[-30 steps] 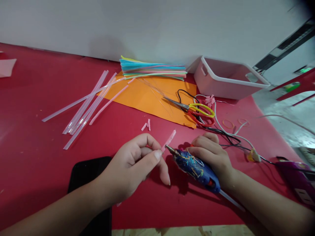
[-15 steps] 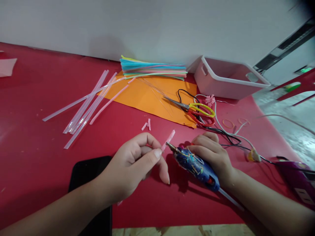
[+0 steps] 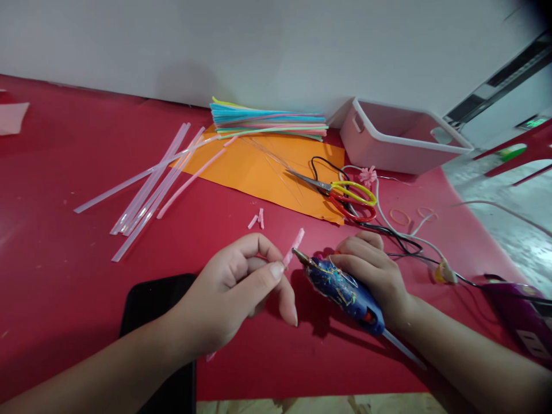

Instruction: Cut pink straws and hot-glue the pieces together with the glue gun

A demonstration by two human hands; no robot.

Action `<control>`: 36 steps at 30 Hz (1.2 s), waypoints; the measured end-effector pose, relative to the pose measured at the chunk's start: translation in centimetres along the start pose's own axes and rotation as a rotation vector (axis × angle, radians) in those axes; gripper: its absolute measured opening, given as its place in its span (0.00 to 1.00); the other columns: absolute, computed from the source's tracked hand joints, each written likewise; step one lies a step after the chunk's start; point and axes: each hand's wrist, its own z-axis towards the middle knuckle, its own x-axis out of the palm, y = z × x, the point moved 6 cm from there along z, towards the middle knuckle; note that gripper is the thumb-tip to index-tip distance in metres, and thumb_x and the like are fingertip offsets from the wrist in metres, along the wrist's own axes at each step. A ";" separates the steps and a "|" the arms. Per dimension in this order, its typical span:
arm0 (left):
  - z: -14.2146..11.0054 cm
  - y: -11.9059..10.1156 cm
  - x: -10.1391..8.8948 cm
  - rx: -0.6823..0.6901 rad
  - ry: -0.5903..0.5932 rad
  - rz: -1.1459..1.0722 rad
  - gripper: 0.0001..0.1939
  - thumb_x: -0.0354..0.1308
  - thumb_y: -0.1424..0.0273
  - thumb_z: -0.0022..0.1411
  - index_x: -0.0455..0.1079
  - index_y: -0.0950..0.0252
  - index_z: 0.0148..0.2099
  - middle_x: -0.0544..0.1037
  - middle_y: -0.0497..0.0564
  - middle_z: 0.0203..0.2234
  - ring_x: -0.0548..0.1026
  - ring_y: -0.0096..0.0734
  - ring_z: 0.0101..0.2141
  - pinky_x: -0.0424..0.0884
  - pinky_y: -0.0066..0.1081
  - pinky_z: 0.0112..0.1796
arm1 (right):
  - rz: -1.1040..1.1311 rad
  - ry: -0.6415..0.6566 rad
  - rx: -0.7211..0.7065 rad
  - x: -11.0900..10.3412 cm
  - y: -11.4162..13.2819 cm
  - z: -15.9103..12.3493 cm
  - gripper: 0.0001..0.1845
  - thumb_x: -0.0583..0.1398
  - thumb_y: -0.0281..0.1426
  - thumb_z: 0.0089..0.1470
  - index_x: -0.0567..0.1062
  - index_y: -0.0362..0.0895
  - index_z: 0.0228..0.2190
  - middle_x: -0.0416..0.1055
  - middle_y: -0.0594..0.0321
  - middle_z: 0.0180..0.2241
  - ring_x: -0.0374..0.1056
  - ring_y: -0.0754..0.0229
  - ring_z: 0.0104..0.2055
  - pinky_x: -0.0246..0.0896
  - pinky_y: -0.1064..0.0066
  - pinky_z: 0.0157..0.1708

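Between thumb and fingertips, my left hand (image 3: 241,287) pinches a short pink pipe cleaner piece (image 3: 295,246), its free end pointing up and away. My right hand (image 3: 375,270) is wrapped round a blue hot glue gun (image 3: 345,290) smeared with coloured scraps. The metal nozzle meets or nearly meets the side of the pink piece. A clear glue stick (image 3: 405,349) sticks out of the gun's back end. Just beyond my left hand lie several short pink cut pieces (image 3: 257,219).
Several glue sticks (image 3: 146,190) and a longer pink pipe cleaner (image 3: 190,183) lie left. Scissors (image 3: 345,192) rest partly on orange paper (image 3: 276,172), with a pipe cleaner bundle (image 3: 267,119) behind. A pink bin (image 3: 388,141), cables (image 3: 401,238), power strip (image 3: 517,319) and black phone (image 3: 159,287) surround my hands.
The free end of the pink piece has tilted slightly to the left, and the nozzle has shifted a touch. Both hands otherwise stay in place.
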 end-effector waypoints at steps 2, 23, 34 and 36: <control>0.0 0.0 0.1 -0.009 0.014 -0.019 0.07 0.53 0.67 0.68 0.60 0.60 0.35 0.78 0.42 0.18 0.50 0.18 0.15 0.44 0.23 0.17 | 0.001 -0.005 0.001 0.0 0.0 0.0 0.10 0.52 0.32 0.67 0.71 0.44 0.38 0.68 0.64 0.27 0.65 0.61 0.30 0.53 0.62 0.40; 0.5 0.1 0.4 -0.086 0.036 -0.229 0.07 0.52 0.71 0.68 0.60 0.62 0.35 0.79 0.46 0.18 0.48 0.15 0.15 0.48 0.14 0.16 | 0.021 -0.079 0.052 -0.8 0.0 0.1 0.09 0.53 0.31 0.66 0.72 0.46 0.37 0.69 0.63 0.27 0.66 0.60 0.30 0.55 0.61 0.39; 0.3 0.4 0.7 -0.127 0.054 -0.196 0.07 0.52 0.70 0.69 0.59 0.61 0.35 0.79 0.45 0.18 0.48 0.16 0.14 0.46 0.16 0.16 | 0.006 -0.011 -0.016 -0.1 0.5 0.0 0.10 0.52 0.32 0.67 0.72 0.44 0.39 0.69 0.64 0.27 0.65 0.61 0.31 0.53 0.62 0.40; 0.3 0.4 0.7 -0.125 0.059 -0.204 0.07 0.52 0.70 0.69 0.59 0.61 0.35 0.79 0.45 0.18 0.48 0.16 0.14 0.46 0.16 0.16 | 0.004 -0.006 -0.016 -0.1 0.5 0.0 0.10 0.52 0.32 0.67 0.72 0.45 0.39 0.69 0.64 0.27 0.65 0.61 0.31 0.53 0.62 0.40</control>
